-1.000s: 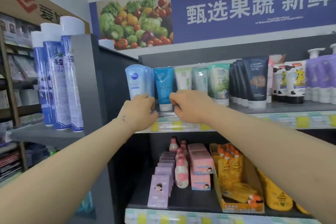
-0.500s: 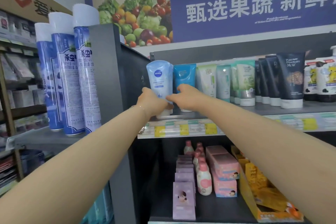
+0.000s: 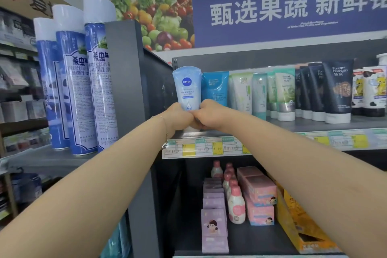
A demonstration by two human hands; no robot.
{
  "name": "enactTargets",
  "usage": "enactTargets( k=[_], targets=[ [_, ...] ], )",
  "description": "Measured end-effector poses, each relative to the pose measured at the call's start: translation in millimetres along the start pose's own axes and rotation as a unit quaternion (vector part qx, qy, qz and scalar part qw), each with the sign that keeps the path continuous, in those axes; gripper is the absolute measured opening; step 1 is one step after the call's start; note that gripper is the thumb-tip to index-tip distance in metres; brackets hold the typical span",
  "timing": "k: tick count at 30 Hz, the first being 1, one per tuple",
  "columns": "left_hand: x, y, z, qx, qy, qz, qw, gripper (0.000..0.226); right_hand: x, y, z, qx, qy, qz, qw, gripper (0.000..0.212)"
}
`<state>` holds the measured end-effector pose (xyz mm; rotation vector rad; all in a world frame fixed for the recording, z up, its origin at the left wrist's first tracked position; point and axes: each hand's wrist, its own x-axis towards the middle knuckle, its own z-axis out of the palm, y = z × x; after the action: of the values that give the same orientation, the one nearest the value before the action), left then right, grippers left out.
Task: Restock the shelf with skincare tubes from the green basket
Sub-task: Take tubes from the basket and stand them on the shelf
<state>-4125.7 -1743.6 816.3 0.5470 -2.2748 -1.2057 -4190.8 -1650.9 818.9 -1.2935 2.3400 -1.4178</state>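
Head cam is pointed at a dark grey shelf with a big blue banner over it; three tall blue spray cans stand on the neighbouring rack to the left. Pink boxes sit on the level below. Up top there's a row of tubes standing cap-down; at its far left end, just beside a teal one, is the light blue Nivea tube, upright. Both hands are wrapped round its lower half, left hand and right hand, knuckles touching; they hide its cap, so can't tell if it's resting on the board. Thin bracelet on the left wrist.
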Motion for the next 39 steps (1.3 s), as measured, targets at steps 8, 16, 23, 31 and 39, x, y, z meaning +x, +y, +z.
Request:
enactTargets(
  k=[8, 16, 23, 31, 39],
  targets=[
    [-2.8, 0.6, -7.6, 0.015, -0.064, 0.022, 0.998, 0.049, -11.9, -1.6, -4.0, -0.04, 0.0, -0.021, 0.999, 0.025],
    [-0.1, 2.0, -12.7, 0.056, -0.098, 0.016, 0.993, 0.043, -17.0, -6.4, -2.7, -0.121, 0.013, -0.039, 0.992, 0.035],
    [1.0, 2.8, -11.7, 0.065, -0.1, 0.015, 0.993, 0.036, -12.9, -4.2, 0.0, -0.143, 0.02, -0.029, 0.989, 0.039],
    [8.9, 0.0, -9.2, 0.071, -0.085, 0.007, 0.994, 0.041, -7.5, -3.9, -1.5, -0.171, 0.01, -0.026, 0.985, 0.039],
    [13.6, -1.4, -7.7, 0.074, -0.076, 0.004, 0.994, 0.047, -2.3, -0.1, -2.8, -0.17, 0.002, -0.03, 0.985, 0.037]
  ],
)
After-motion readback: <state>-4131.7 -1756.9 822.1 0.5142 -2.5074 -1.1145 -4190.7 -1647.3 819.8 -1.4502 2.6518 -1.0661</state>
